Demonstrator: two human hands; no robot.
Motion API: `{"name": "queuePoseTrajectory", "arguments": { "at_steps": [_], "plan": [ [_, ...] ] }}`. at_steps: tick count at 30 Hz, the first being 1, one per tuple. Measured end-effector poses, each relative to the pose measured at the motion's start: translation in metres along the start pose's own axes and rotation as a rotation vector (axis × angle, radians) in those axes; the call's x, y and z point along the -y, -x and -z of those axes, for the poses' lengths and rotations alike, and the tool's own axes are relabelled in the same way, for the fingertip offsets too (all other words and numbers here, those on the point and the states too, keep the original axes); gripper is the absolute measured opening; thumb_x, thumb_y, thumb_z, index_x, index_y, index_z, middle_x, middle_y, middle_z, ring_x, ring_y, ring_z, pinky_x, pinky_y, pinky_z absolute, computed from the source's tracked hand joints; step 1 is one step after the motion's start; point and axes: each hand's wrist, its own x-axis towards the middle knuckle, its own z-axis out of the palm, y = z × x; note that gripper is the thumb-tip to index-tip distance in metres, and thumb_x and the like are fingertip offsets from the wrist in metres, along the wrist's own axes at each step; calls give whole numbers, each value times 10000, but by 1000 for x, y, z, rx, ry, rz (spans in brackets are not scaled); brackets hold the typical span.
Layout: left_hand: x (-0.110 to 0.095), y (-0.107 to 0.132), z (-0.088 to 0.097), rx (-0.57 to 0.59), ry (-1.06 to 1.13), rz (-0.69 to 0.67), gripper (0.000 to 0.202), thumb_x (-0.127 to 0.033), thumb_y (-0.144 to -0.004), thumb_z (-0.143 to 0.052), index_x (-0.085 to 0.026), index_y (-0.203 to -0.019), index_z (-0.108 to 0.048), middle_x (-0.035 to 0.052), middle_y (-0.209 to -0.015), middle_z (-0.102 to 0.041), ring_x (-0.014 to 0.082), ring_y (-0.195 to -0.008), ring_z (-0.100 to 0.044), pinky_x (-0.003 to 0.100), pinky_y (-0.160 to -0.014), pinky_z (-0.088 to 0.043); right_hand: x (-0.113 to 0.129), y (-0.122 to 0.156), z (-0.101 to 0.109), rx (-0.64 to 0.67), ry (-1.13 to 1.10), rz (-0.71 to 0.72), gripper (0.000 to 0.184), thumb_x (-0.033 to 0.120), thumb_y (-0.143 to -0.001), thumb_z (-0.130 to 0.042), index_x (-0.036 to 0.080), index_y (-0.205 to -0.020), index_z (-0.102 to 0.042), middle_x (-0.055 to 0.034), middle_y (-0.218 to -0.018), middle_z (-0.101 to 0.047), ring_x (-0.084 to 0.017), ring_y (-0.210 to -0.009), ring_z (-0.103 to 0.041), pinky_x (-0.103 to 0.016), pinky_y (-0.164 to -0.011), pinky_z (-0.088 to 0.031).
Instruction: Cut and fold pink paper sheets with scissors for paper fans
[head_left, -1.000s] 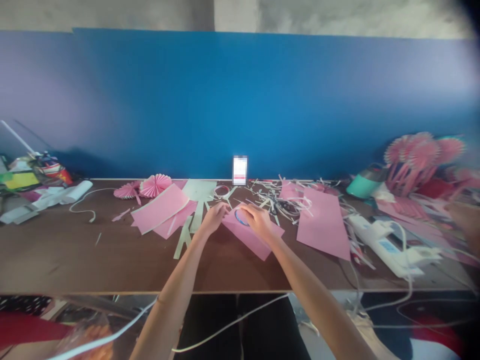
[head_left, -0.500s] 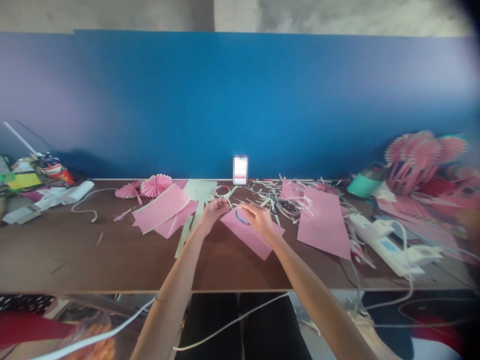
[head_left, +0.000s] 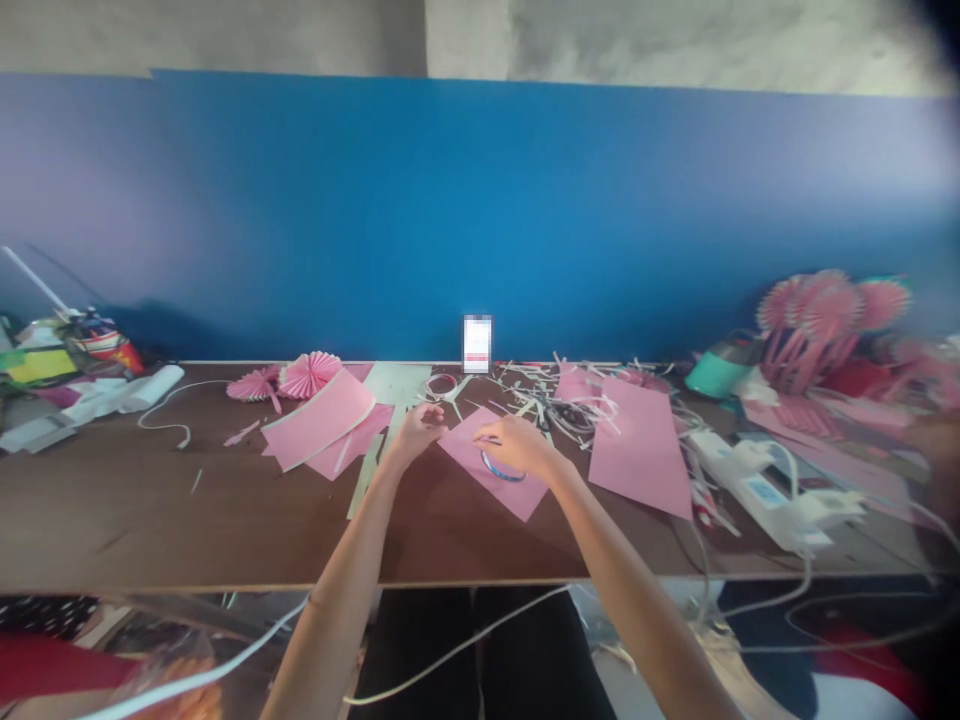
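Observation:
A pink paper sheet (head_left: 517,488) lies on the brown table (head_left: 187,520) in front of me. My right hand (head_left: 517,446) rests over it, fingers curled, with a blue ring-shaped thing (head_left: 501,470) under it; a thin dark tip shows at its fingers. My left hand (head_left: 415,428) hovers at the sheet's left corner, fingers bent and close together, beside pale green paper strips (head_left: 373,462). I cannot make out anything in the left hand.
Larger pink sheets lie left (head_left: 322,420) and right (head_left: 637,445). Pink folded fans (head_left: 309,373) sit at the back, a phone (head_left: 477,343) leans on the blue wall, and paper scraps with scissors (head_left: 562,410) lie behind. A white glue gun (head_left: 757,485) and cables are right.
My right hand has slid toward me along the pink sheet, and the blue ring now shows below it rather than behind it. My left hand has drawn back slightly.

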Motion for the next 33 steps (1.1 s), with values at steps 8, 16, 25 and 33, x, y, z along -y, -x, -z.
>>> {"name": "queuePoseTrajectory", "arguments": {
  "at_steps": [8,16,25,33],
  "plan": [
    [13,-2,6,15,-236,-54,288,-186,-651,-629,-174,-935,-580,31,-943,-605,141,-722,-611,284,-699,-482,23,19,12,146,107,-104,271,226,-890,-449,182,-798,-700,-59,-733,-664,-148,-672,-563,-241,-602,-271],
    [0,2,3,93,-221,-96,295,-167,-643,-624,-167,-935,-583,46,-934,-619,133,-697,-597,271,-673,-494,38,41,18,134,37,-181,277,199,-882,-434,162,-768,-683,-49,-671,-639,-127,-609,-517,-246,-581,-257],
    [0,1,4,100,-259,-143,267,-114,-639,-612,-173,-899,-596,60,-922,-634,138,-670,-597,264,-631,-493,42,56,23,89,-59,-230,236,202,-842,-477,183,-800,-709,-36,-703,-679,-145,-659,-581,-223,-597,-321],
    [0,2,-1,154,-309,-128,271,-158,-678,-606,-199,-944,-579,46,-922,-627,127,-619,-582,258,-589,-475,43,74,31,129,-201,-254,283,225,-861,-433,169,-804,-704,-24,-661,-665,-113,-523,-565,-219,-577,-371]
  ]
}}
